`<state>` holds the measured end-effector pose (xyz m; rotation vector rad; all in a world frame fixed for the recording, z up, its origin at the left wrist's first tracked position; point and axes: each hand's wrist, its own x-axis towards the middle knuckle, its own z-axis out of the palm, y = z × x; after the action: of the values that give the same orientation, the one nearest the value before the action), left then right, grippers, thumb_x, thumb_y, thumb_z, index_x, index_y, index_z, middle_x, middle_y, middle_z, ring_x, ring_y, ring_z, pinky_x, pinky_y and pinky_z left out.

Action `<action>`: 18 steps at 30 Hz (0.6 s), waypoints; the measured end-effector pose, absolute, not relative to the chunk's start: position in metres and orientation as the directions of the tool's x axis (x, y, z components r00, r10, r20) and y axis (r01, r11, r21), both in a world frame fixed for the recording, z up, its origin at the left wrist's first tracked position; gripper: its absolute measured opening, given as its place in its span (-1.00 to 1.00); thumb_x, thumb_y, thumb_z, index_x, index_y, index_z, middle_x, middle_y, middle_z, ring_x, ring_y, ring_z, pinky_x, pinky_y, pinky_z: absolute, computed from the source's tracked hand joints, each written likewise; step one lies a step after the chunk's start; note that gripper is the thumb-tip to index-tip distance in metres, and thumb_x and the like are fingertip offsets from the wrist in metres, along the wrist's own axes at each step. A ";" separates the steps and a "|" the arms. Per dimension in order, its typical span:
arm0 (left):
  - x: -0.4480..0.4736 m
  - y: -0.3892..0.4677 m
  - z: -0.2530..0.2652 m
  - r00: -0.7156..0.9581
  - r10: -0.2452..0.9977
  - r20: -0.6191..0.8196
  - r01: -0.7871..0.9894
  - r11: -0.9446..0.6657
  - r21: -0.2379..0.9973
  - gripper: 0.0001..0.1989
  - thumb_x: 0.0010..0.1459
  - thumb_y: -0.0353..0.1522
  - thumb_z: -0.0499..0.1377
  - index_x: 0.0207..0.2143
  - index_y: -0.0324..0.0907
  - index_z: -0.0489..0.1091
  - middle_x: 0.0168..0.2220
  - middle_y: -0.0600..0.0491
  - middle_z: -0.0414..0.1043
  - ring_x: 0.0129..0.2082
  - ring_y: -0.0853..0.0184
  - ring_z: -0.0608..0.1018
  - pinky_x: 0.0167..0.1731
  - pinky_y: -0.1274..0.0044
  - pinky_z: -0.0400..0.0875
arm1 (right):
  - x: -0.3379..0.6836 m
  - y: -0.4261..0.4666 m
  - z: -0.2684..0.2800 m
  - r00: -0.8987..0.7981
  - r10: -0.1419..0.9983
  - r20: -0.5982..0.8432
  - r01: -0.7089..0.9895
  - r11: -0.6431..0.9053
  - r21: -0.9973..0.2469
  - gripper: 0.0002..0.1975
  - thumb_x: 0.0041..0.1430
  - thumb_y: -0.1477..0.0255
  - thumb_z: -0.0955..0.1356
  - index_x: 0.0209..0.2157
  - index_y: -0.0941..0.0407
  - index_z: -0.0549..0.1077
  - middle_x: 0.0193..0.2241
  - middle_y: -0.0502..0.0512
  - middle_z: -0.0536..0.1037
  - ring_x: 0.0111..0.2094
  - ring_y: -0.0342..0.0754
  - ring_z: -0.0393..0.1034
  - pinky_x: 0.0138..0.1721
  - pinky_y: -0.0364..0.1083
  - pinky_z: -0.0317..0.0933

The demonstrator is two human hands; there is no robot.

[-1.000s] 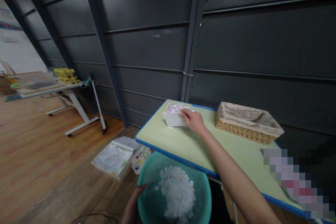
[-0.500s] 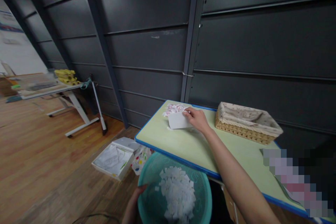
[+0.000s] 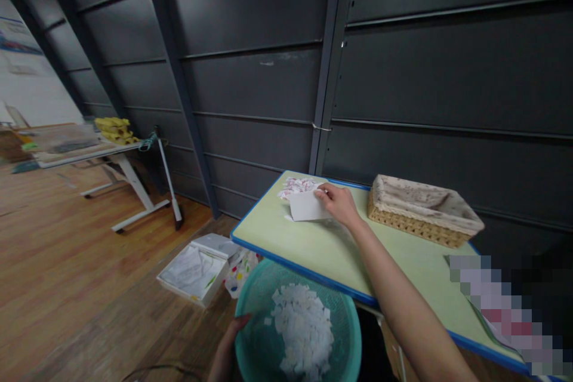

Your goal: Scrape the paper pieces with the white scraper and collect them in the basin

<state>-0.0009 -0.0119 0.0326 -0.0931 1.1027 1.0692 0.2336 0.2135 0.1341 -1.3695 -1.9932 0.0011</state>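
My right hand (image 3: 339, 203) pinches a white card (image 3: 308, 206) by its right edge, holding it just above the table top. Behind the card lies a small heap of white and reddish paper scraps (image 3: 296, 185), partly hidden by it. My left hand (image 3: 236, 329) grips the left rim of a green plastic basket (image 3: 355, 340), its thumb over the edge. Inside that basket, tucked under the table's front edge, is a pile of small white paper pieces (image 3: 301, 325).
A wicker basket with a cloth lining (image 3: 416, 228) stands on the right of the pale green table (image 3: 277, 236). On the floor are an open white box (image 3: 194, 274) and a dotted plastic bag (image 3: 242, 271). Another table (image 3: 89, 154) holds yellow items (image 3: 115, 129).
The card in my right hand has shifted very slightly to the right. My left hand stays on the basket rim.
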 end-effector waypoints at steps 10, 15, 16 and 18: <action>0.001 -0.014 0.030 0.031 0.689 -0.724 -0.723 0.515 0.460 -0.37 0.03 -0.28 0.21 0.14 -0.34 0.25 -0.21 -0.24 0.63 -0.12 -0.17 0.58 -0.01 0.03 0.29 | 0.234 0.217 0.132 -0.179 0.823 0.539 0.783 0.451 -0.429 -0.70 0.23 0.29 0.22 -0.22 0.08 0.54 -0.32 0.08 0.62 -0.35 -0.02 0.46 -0.29 -0.12 0.18; 0.001 -0.012 0.026 0.034 0.695 -0.719 -0.719 0.517 0.465 -0.36 0.02 -0.32 0.22 0.16 -0.29 0.23 -0.22 -0.19 0.65 -0.10 -0.16 0.57 -0.02 0.06 0.32 | 0.232 0.216 0.131 -0.186 0.831 0.525 0.785 0.447 -0.429 -0.70 0.23 0.29 0.22 -0.21 0.07 0.54 -0.27 0.08 0.62 -0.33 -0.02 0.46 -0.27 -0.11 0.19; 0.001 -0.012 0.026 0.035 0.692 -0.721 -0.709 0.526 0.470 -0.34 0.01 -0.33 0.23 0.18 -0.32 0.22 -0.22 -0.21 0.64 -0.10 -0.15 0.57 -0.01 0.07 0.32 | 0.231 0.216 0.131 -0.189 0.828 0.528 0.777 0.454 -0.435 -0.70 0.23 0.29 0.22 -0.20 0.08 0.54 -0.26 0.08 0.62 -0.32 -0.02 0.46 -0.27 -0.11 0.19; -0.001 -0.012 0.025 0.044 0.681 -0.731 -0.712 0.534 0.455 -0.29 0.00 -0.31 0.24 0.19 -0.38 0.18 -0.22 -0.25 0.64 -0.10 -0.15 0.57 -0.01 0.08 0.32 | 0.231 0.216 0.131 -0.179 0.825 0.537 0.772 0.456 -0.443 -0.70 0.23 0.29 0.22 -0.20 0.09 0.54 -0.27 0.09 0.62 -0.33 -0.01 0.46 -0.27 -0.11 0.19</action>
<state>-0.0007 -0.0121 0.0250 -0.0344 1.0947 1.0650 0.2313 0.2160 0.1306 -1.3327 -1.9646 0.0899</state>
